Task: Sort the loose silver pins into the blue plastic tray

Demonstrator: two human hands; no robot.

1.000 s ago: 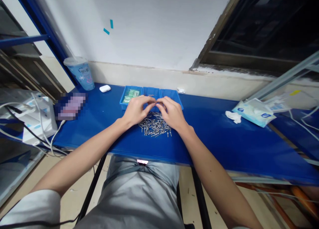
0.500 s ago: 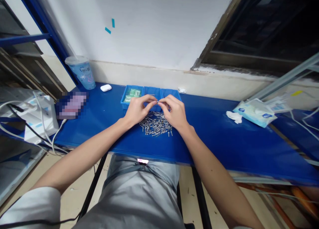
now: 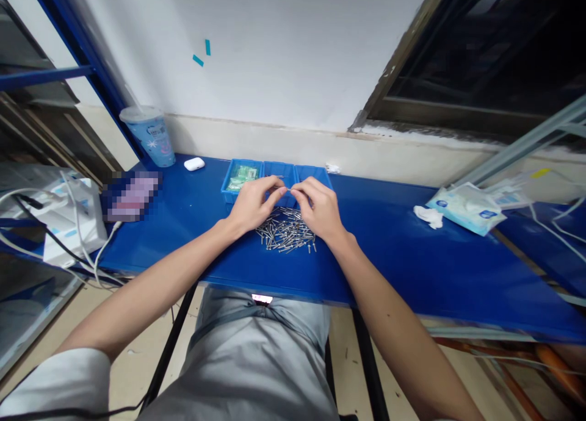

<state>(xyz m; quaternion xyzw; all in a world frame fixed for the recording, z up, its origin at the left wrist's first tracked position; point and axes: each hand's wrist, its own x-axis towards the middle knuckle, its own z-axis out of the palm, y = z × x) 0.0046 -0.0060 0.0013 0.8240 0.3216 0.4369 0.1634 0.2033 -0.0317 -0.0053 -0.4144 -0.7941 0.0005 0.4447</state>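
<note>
A pile of small metal pins (image 3: 284, 230) lies on the blue table (image 3: 403, 250). My left hand (image 3: 253, 202) and my right hand (image 3: 318, 207) hover just above the pile's far edge. Their fingertips pinch together and meet over it. A thin metal pin (image 3: 288, 190) spans between the two pinches. Right behind the hands stands a blue tray (image 3: 276, 176) with three compartments; the left one holds green pieces.
A blue cup (image 3: 149, 134) and a white earbud case (image 3: 194, 163) stand at the back left. White boxes with cables (image 3: 64, 216) sit at the left edge. Crumpled tissue (image 3: 428, 215) and tissue packs (image 3: 467, 206) lie at the right.
Both hands stay pinched over the pile; the fingertips have shifted only slightly, with the right hand drawn a little nearer the left.
</note>
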